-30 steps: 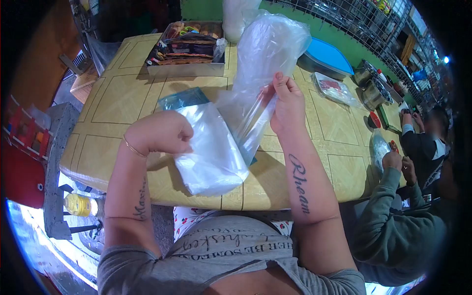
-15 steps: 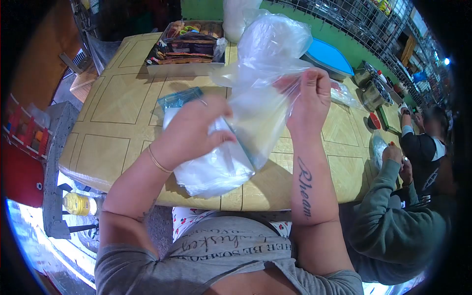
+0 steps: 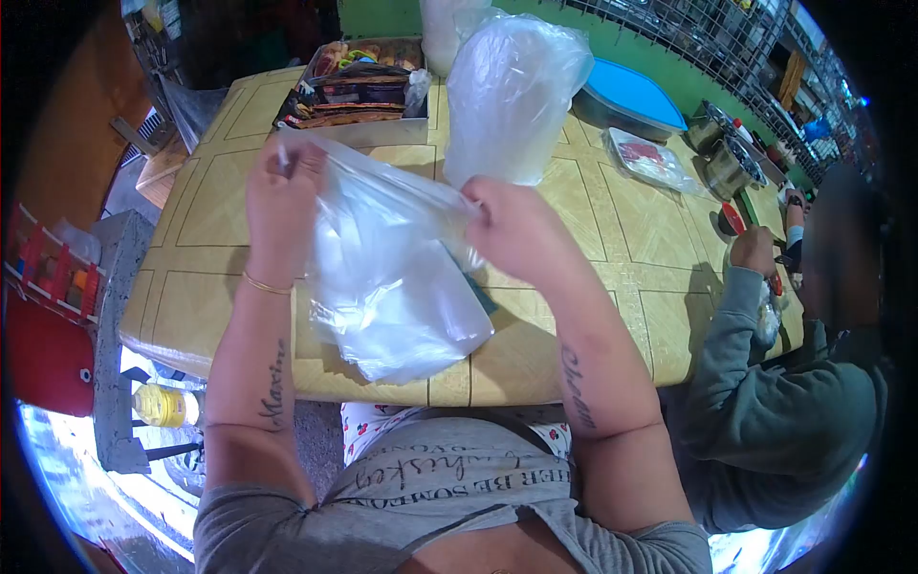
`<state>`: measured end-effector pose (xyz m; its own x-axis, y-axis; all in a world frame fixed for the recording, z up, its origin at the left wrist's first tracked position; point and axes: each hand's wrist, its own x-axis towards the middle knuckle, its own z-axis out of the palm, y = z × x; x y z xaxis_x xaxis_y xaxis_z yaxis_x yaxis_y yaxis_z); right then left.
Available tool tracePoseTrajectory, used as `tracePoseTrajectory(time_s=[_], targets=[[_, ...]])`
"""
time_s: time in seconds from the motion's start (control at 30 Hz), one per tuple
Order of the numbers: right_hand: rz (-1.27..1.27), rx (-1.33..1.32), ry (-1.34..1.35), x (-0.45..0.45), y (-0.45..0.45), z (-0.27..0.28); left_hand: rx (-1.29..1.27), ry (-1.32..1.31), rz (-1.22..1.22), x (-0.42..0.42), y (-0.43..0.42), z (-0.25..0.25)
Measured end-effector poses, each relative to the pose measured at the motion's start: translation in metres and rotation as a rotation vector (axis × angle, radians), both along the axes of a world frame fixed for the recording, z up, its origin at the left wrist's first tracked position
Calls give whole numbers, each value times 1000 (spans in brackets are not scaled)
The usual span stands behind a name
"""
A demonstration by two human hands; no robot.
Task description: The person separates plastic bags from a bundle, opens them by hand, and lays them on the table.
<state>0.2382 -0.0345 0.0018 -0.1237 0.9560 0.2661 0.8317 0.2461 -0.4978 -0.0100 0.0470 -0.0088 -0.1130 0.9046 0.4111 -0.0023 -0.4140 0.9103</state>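
A clear plastic bag (image 3: 373,196) is stretched between my two hands over the near part of the table. My left hand (image 3: 285,182) is closed on its upper left corner, and my right hand (image 3: 507,222) pinches its right edge. Under it lies a stack of clear plastic bags (image 3: 411,335), partly covered, with a teal edge showing on its right side. Beyond my right hand stands a large, full-looking clear plastic bag (image 3: 516,96); what is inside it I cannot make out.
An open box of packets (image 3: 359,129) sits at the back left. Behind to the right are a blue-lidded container (image 3: 631,94), a flat plastic-wrapped pack (image 3: 653,161) and metal pots (image 3: 732,175). A co-worker in a green sleeve (image 3: 732,325) works at the table's right side.
My left hand has moved up and left and taken hold of the bag. My right hand has come down and left, drawing the bag away from the large bag behind and over the stack.
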Motion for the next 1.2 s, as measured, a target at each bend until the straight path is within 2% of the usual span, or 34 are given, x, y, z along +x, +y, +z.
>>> tracePoseTrajectory(time_s=[0.1, 0.13, 0.23, 0.33, 0.4, 0.43, 0.5, 0.6, 0.7, 0.8, 0.9, 0.93, 1.0, 1.1, 1.2], targets=[[-89, -28, 229, 21, 9, 3, -49, 17, 123, -10, 15, 1], [-3, -95, 560, 28, 15, -2, -71, -12, 93, -13, 20, 0], [90, -200, 1205, 38, 18, -2, -125, -80, 16, -21, 33, -10], [79, -278, 1398, 34, 20, -4, -182, -66, -20, -24, 37, -13], [63, -227, 1173, 22, 15, -2, -257, -9, -4, -25, 37, -13], [55, -201, 1060, 18, 13, -1, -212, -30, -13, -24, 38, -14], [77, -186, 1065, 18, 16, -5, -126, -73, -28, -23, 40, -20], [41, -190, 1077, 17, 13, -3, 363, 675, 585, -23, 46, -27], [8, -184, 1133, 11, 10, -4, 741, 773, 722, 6, 3, 6], [-3, -135, 1173, 4, 14, -12, 728, 744, 361, 26, -25, 7], [-1, -122, 1297, -3, 15, -18, 175, 589, -180, 45, -47, 0], [3, -123, 1357, -5, 15, -19, 104, 631, -260, 48, -47, -2], [38, -148, 1288, -6, 15, -22, -43, 712, -422, 51, -46, -8], [59, -172, 1239, -18, 8, -19, -82, 790, -466, 51, -43, -11], [62, -149, 1147, -24, 9, -21, -162, 230, -665, 48, -36, -13]])
